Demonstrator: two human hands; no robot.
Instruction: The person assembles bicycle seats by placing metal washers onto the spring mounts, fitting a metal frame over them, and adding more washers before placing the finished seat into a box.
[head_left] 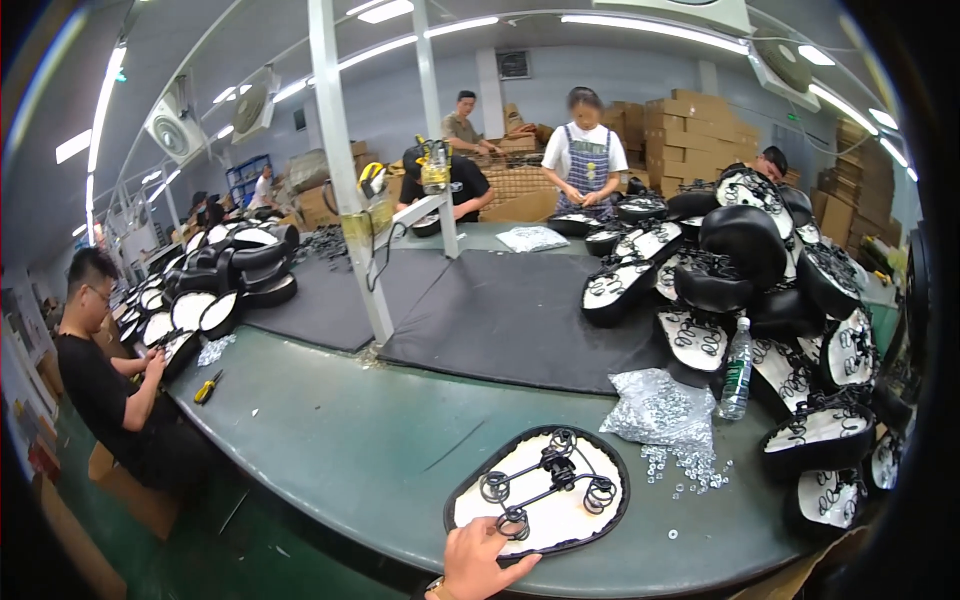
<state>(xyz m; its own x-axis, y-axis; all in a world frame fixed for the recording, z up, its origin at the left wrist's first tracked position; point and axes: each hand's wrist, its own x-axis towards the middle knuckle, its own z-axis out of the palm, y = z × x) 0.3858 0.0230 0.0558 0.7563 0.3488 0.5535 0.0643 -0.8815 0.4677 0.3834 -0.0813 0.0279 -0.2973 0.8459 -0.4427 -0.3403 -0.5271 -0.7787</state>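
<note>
A bicycle saddle (535,500) lies upside down on the green table near its front edge. Its white underside carries a black wire frame (558,465) with coil springs, and a black cover wraps the rim. My left hand (478,562) grips the saddle's near edge, fingers over the rim by a spring and thumb along the outside. To the saddle's right, a clear plastic bag (662,408) spills small metal nuts (690,470) onto the table. My right hand is out of view.
More saddles (760,270) are heaped at the right, beside a plastic bottle (736,370). A black mat (520,315) and a metal post (345,180) stand beyond. A yellow-handled screwdriver (208,387) lies at left. A co-worker (100,370) sits at the left edge; others work across.
</note>
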